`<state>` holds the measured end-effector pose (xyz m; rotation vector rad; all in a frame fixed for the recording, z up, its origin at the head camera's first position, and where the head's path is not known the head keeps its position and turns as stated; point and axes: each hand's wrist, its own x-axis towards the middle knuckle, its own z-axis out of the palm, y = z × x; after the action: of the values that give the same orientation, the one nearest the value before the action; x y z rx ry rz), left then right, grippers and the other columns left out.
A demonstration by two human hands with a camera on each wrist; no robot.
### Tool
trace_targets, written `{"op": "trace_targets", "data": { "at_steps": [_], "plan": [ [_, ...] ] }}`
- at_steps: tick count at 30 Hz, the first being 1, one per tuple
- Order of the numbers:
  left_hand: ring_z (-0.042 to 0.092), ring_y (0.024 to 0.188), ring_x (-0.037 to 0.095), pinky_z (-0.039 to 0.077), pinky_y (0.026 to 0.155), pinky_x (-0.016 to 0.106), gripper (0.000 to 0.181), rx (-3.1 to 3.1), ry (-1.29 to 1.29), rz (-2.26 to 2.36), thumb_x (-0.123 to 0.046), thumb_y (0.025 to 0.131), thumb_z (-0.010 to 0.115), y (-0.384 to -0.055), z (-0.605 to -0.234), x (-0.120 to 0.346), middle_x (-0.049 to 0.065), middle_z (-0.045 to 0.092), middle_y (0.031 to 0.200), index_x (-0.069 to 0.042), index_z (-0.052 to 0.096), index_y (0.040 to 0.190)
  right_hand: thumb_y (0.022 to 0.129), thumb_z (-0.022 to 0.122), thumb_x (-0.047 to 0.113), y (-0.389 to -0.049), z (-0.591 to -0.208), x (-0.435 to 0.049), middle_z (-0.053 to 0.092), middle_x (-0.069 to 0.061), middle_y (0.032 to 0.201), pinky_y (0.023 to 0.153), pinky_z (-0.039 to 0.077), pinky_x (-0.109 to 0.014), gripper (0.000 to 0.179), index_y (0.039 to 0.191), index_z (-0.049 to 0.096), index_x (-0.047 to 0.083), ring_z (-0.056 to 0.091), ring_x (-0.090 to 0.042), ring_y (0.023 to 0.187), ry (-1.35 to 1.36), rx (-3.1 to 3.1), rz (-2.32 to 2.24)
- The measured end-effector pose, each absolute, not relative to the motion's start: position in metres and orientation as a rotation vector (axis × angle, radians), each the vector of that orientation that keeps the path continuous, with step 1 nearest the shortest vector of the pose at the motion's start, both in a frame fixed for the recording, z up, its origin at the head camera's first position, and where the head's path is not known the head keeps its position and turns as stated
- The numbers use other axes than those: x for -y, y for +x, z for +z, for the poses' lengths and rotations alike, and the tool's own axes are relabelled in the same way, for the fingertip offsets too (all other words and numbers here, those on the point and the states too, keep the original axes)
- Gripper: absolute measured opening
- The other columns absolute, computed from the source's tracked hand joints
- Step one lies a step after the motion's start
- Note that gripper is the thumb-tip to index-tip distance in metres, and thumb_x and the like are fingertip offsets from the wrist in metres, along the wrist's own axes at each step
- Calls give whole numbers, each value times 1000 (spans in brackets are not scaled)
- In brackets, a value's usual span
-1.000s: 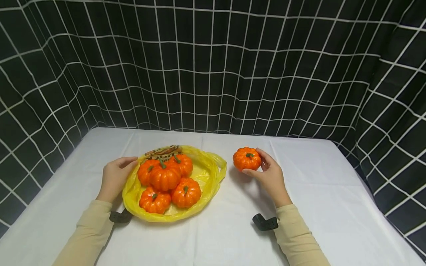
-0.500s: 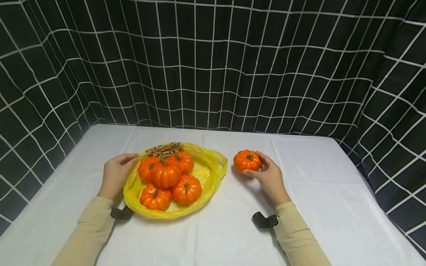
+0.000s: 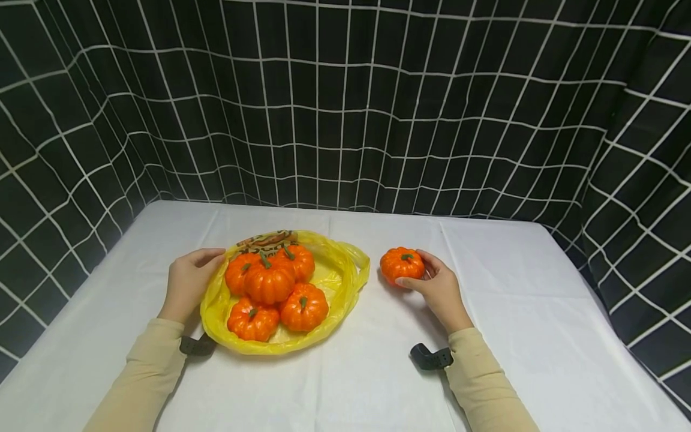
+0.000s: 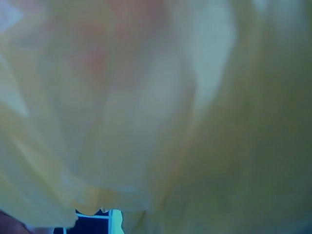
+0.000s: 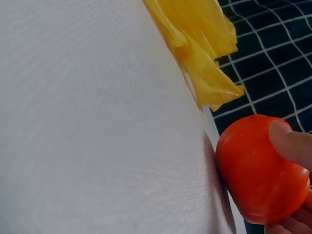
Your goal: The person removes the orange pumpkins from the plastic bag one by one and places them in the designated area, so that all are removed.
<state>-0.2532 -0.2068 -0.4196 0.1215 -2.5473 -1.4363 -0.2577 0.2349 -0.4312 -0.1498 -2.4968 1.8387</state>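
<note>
My left hand pinches the left rim of a yellow plastic bag, which lies with its mouth spread wide. Inside the bag sit several orange pumpkins with green stems; a taller pumpkin rests among squatter ones. To the right of the bag, my right hand grips a small orange pumpkin between thumb and fingers, close over the white cloth. In the right wrist view the thumb presses on the side of this pumpkin. Blurred yellow plastic fills most of the left wrist view and hides the left fingers.
A white cloth covers the table. Dark curtain with a white grid stands behind and at both sides. A bag handle sticks out towards the right hand. Black wrist cameras sit under both wrists.
My right hand has lowered the small pumpkin a little towards the cloth. My left hand stays at the bag's rim. The head view has tilted slightly.
</note>
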Motion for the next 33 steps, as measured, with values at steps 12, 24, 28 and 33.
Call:
{"op": "trace_targets", "data": {
  "at_steps": [12, 24, 28, 33],
  "plan": [
    [60, 123, 33, 52, 103, 45, 33, 2551, 135, -1455, -23, 100, 59, -254, -419, 204, 20, 68, 126, -1, 68, 123, 83, 77, 3, -258, -433, -238, 35, -16, 160, 121, 31, -36, 83, 153, 33, 2, 34, -25, 149, -164, 2490, 1886],
    [59, 125, 33, 52, 104, 45, 33, 2554, 165, -1473, -23, 100, 59, -256, -421, 205, 19, 67, 127, -2, 67, 124, 83, 75, -2, -260, -433, -239, 32, -17, 161, 122, 27, -35, 84, 154, 29, 0, 28, -24, 151, -170, 2476, 1961],
    [59, 125, 33, 52, 104, 45, 34, 2558, 165, -1474, -24, 100, 58, -255, -420, 205, 19, 67, 128, -2, 67, 124, 83, 74, -3, -260, -432, -238, 32, -18, 161, 122, 27, -35, 84, 154, 29, -1, 28, -24, 151, -168, 2479, 1960],
    [59, 125, 33, 51, 105, 45, 34, 2548, 156, -1483, -23, 100, 59, -254, -418, 206, 20, 67, 127, -1, 67, 124, 83, 75, -2, -259, -432, -236, 31, -18, 162, 122, 28, -36, 86, 154, 27, -2, 28, -26, 151, -168, 2491, 1955]
  ]
}}
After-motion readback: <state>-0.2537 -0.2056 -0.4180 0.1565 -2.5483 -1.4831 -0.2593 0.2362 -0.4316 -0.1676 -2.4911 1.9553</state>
